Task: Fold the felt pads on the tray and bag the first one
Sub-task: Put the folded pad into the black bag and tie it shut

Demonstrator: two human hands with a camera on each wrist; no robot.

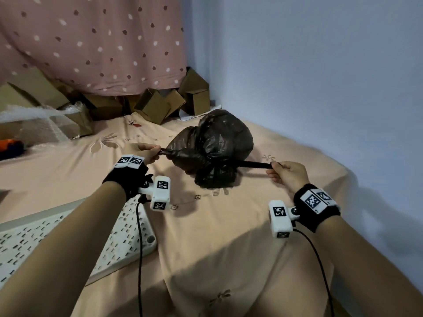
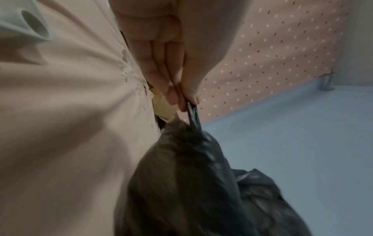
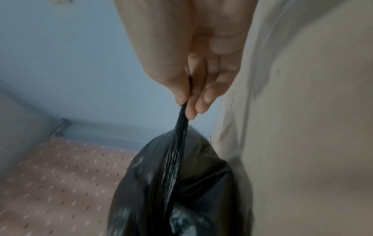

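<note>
Two hands, left hand (image 1: 148, 152) and right hand (image 1: 288, 176), fingers pinching black bag (image 1: 215, 149) ends

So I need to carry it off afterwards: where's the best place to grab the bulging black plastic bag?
Grip the black plastic bag by its two twisted ends, one from each side, as the left hand and right hand pinch them now; its slack, bulging body offers no firm hold.

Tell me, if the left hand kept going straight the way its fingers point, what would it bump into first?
Most likely the black bag itself. The left hand pinches one stretched strip of it, fingertips aimed right at its bulging body. The right hand lies beyond the bag, pulling the other strip; depth is hard to judge.
</note>
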